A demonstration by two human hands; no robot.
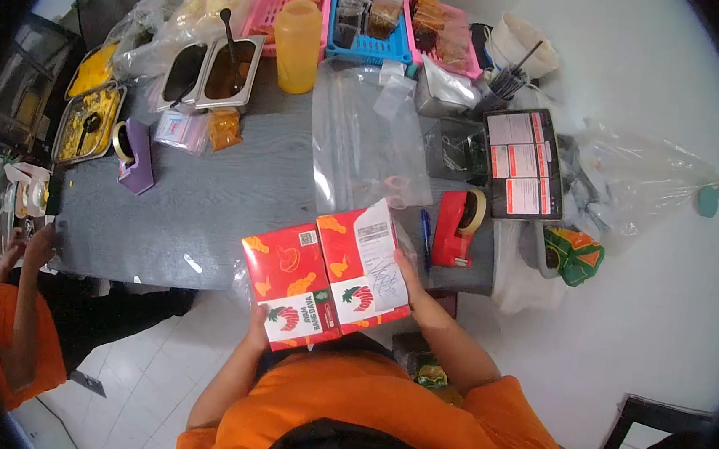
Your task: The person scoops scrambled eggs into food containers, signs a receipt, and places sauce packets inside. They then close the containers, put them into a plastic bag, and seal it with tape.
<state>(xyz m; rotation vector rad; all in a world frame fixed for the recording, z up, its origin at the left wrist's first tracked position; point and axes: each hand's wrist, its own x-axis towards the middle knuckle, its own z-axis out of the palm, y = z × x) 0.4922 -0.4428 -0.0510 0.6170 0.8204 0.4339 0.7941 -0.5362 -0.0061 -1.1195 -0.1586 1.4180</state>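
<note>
Two red and white food boxes [293, 257] are held side by side near the table's front edge, in front of my orange shirt. My left hand [258, 328] grips the outer side of the left box. Around the far side of the right box [345, 249], my right hand [410, 281] is closed. A printed receipt [379, 247] with pen scribbles lies on the right box. Just beyond the boxes is a clear plastic bag [358, 140] spread on the table. A blue pen [426, 238] and a red tape dispenser [454, 232] lie right of my right hand.
A tablet [523, 166] with order slips on screen stands at the right. Toward the back are a yellow bottle [296, 46], sauce pans [230, 71] and pink and blue baskets [371, 27]. A purple tape dispenser [135, 156] sits left. Another person [26, 325] works at the far left.
</note>
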